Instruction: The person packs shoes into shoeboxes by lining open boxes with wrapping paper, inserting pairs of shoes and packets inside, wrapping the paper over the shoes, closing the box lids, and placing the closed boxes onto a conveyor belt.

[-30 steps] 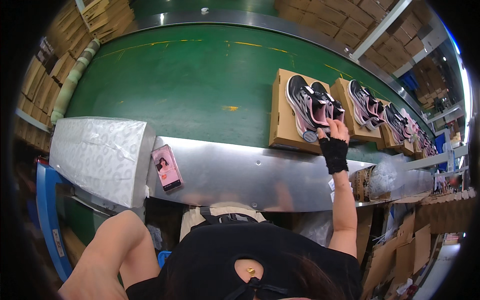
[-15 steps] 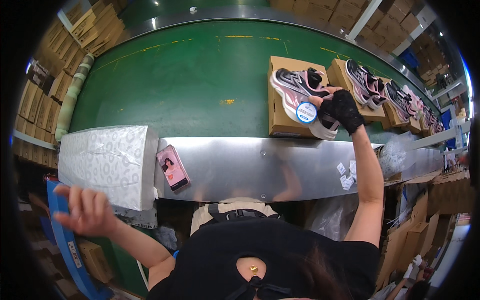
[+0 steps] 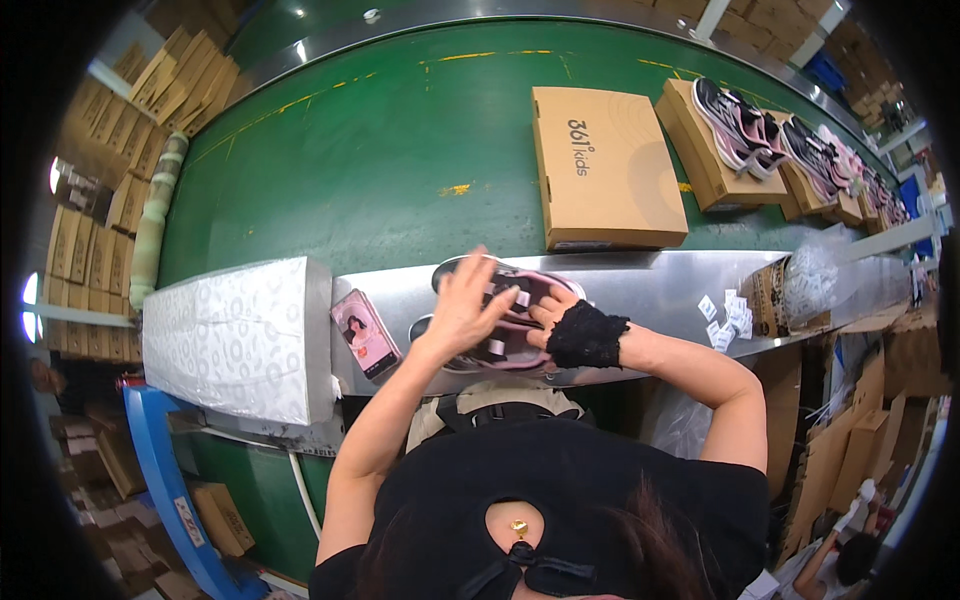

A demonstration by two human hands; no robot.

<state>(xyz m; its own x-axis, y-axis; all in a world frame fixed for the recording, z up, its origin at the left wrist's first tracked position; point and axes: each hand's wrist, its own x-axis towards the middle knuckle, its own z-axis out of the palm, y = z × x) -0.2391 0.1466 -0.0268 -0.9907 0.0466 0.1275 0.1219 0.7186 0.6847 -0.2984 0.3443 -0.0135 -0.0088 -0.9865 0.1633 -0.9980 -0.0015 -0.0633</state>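
A pair of black and pink children's sneakers (image 3: 515,349) lies side by side on the steel ledge before me, toes to the left, openings facing up. My left hand (image 3: 462,308) rests over their front part, fingers stretched and thumb apart, covering much of the toes. At the heel end, my right hand (image 3: 565,325), in a black fingerless lace glove, has its fingers hooked at the shoe openings. Beyond them, a closed brown shoebox (image 3: 610,170) sits on the green belt with nothing on its lid.
Left of the sneakers lies a phone (image 3: 365,335), beside a large package in white patterned wrap (image 3: 235,340). More shoeboxes (image 3: 715,165) topped with sneakers line the belt (image 3: 350,170) at right. Small white tags (image 3: 730,320) are scattered on the steel ledge (image 3: 660,290), near a clear plastic bag (image 3: 812,280).
The sneakers have come off the near shoebox lid onto the steel ledge, moved by my right hand. My left hand has swung in from the far left onto them.
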